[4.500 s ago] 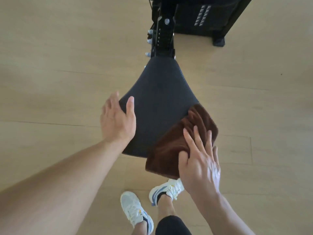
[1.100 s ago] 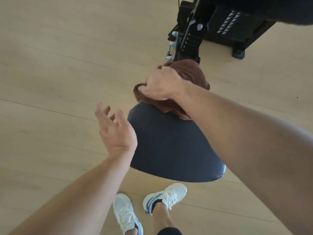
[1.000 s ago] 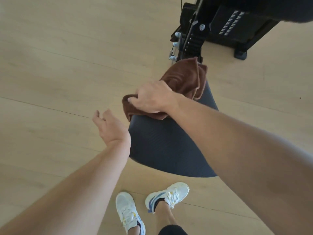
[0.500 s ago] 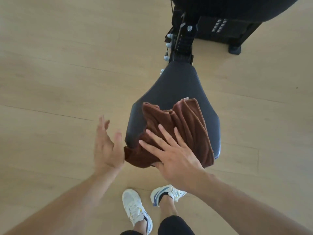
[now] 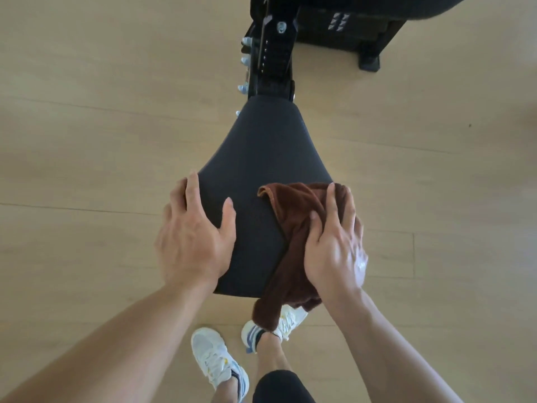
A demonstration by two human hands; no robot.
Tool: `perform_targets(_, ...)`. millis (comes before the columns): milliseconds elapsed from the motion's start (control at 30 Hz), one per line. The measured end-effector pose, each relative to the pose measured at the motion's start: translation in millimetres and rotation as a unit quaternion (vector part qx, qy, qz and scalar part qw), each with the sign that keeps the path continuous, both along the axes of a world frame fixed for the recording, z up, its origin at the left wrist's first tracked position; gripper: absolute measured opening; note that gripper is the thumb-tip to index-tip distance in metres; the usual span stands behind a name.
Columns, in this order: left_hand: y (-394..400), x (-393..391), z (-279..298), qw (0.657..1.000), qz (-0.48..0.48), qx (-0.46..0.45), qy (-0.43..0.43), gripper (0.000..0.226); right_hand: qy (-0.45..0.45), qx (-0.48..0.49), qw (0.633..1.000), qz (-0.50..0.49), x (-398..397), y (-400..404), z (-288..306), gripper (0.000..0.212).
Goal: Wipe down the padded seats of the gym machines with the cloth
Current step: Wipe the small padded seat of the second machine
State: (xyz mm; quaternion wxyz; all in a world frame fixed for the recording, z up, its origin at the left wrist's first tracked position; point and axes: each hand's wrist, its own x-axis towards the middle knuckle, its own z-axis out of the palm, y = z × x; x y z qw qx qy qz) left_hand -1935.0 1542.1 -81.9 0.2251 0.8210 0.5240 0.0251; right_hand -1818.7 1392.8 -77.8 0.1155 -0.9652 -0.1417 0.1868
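Observation:
A black padded seat (image 5: 261,158), narrow at the far end and wide toward me, fills the middle of the head view. A brown cloth (image 5: 293,222) is bunched on the seat's near right corner, with a tail hanging off the front edge. My right hand (image 5: 334,242) lies on the cloth, fingers spread and pressing it against the pad, the thumb tucked into its folds. My left hand (image 5: 194,234) rests flat on the seat's near left edge, thumb on top of the pad, holding nothing.
The seat's black adjustment post (image 5: 273,53) with silver knobs rises behind it. A black machine base (image 5: 369,30) stands at the top right. A light wooden floor (image 5: 87,112) surrounds the seat. My white sneakers (image 5: 218,362) stand just below the seat's front edge.
My right hand has dragged the cloth from the seat's front middle to its near right corner. My left hand has moved from beside the seat onto its left edge.

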Motion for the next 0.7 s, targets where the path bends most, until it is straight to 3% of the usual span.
perform_targets(200,1.5,1.3,0.5,1.0,0.011,-0.012,0.006,0.07,0.016,0.002,0.997,-0.07,62.3,58.3,-1.6,0.043)
perform_targets(400,1.4,1.9,-3.5,1.0,0.029,-0.012,0.0,0.073,-0.016,0.088,0.996,-0.01,103.4,153.5,-14.1,0.04)
perform_targets(500,1.8,0.6,-2.3,0.999,0.041,-0.012,-0.026,0.072,-0.068,0.105,0.989,0.074,103.0,186.3,-19.8,0.04)
perform_targets(600,-0.2,-6.3,-0.6,0.983,0.12,-0.025,-0.134,0.067,-0.064,0.021,0.969,0.237,86.9,212.6,-26.2,0.048)
perform_targets(700,11.0,-10.3,-8.9,0.909,0.297,-0.072,-0.283,0.061,-0.038,-0.047,0.915,0.398,50.7,220.8,-25.8,0.054)
